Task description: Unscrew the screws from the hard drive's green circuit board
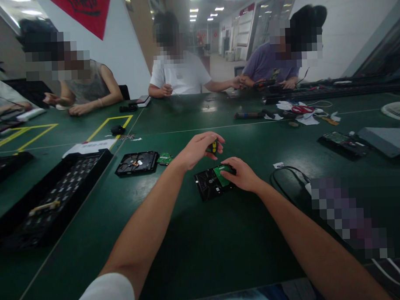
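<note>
A hard drive (207, 184) with a black metal case lies on the green table in front of me, a green circuit board (222, 175) on its upper side. My right hand (243, 174) grips the drive's right end, thumb and fingers over the board's edge. Just above and behind the drive, my left hand (201, 149) is closed around a black-and-yellow tool handle (214, 146); whether it has a shaft is hidden. To the left lies a second hard drive (137, 163), beside a loose green circuit board (164, 158).
A long black tray (57, 194) with rows of small parts stands at left. Another drive (342, 144) and a grey box (385, 140) lie at right, near a cable (287, 168). Several people sit across the table, where an electric screwdriver (249, 115) lies.
</note>
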`<state>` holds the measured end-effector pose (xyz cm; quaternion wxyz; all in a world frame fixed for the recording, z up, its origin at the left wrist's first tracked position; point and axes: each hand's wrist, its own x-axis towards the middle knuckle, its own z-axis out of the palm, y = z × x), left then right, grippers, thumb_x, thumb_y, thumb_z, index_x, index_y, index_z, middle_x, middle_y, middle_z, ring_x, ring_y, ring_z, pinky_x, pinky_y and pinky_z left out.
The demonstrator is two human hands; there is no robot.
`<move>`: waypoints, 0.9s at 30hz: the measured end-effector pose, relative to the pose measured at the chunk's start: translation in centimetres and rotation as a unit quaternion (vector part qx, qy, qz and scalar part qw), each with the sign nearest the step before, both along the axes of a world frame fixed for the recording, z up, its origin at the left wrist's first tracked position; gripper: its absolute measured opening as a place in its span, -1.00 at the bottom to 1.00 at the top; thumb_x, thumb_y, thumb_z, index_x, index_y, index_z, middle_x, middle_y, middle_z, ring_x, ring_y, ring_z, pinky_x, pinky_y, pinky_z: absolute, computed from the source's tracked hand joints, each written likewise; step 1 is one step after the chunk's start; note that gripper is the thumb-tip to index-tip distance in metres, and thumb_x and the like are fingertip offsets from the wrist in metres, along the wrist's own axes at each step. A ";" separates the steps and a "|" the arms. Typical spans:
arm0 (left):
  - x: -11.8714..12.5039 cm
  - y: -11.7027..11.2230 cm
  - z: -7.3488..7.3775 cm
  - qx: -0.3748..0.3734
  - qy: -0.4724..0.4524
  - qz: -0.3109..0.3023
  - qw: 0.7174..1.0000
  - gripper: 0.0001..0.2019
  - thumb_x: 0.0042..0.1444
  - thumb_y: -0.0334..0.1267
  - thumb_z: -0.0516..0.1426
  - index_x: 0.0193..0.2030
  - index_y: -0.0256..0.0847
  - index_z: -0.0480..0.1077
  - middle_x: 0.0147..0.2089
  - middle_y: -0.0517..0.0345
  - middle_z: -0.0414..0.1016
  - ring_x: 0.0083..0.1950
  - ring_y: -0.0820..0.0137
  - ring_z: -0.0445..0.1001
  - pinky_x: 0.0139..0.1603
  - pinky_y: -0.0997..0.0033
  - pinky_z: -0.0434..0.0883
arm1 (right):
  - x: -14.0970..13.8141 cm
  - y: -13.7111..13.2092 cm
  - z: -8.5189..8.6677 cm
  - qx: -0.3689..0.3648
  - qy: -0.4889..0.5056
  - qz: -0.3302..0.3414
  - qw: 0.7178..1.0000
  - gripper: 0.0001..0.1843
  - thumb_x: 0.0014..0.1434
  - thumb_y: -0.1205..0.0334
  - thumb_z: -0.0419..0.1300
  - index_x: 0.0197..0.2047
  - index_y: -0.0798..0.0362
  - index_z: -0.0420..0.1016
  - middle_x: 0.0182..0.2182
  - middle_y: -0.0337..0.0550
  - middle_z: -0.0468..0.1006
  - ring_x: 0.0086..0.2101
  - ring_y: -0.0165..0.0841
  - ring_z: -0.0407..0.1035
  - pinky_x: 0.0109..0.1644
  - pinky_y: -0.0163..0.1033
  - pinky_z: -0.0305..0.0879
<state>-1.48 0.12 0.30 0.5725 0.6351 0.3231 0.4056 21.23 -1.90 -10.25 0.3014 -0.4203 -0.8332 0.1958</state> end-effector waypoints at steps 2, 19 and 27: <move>-0.1 -0.1 0.2 0.024 0.028 0.021 0.999 -0.71 0.39 -0.05 0.13 -0.11 -0.26 0.53 -0.20 -0.01 0.57 -0.20 0.35 0.56 -0.37 0.49 0.51 | 0.0 0.0 -0.1 -0.003 0.005 -0.002 1.000 -0.69 0.35 0.13 0.30 0.13 -0.01 0.55 0.06 0.02 0.57 0.06 -0.11 0.46 0.13 0.04 0.42; -0.1 -0.3 0.5 0.016 0.014 0.025 0.999 -0.71 0.28 -0.08 0.25 -0.02 -0.24 0.58 -0.14 -0.02 0.62 -0.15 0.31 0.59 -0.39 0.48 0.50 | 0.2 0.2 -0.4 -0.006 -0.006 0.000 1.000 -0.66 0.36 0.10 0.29 0.15 -0.01 0.54 0.08 0.03 0.56 0.07 -0.10 0.45 0.16 0.07 0.40; 0.1 -0.2 0.4 -0.035 -0.039 0.020 0.998 -0.80 0.36 -0.19 0.11 -0.15 -0.26 0.50 -0.16 -0.08 0.64 -0.12 0.26 0.65 -0.35 0.42 0.56 | 0.1 0.1 -0.3 0.004 -0.005 0.002 1.000 -0.66 0.36 0.09 0.29 0.14 0.00 0.55 0.06 0.03 0.58 0.06 -0.10 0.46 0.18 0.08 0.39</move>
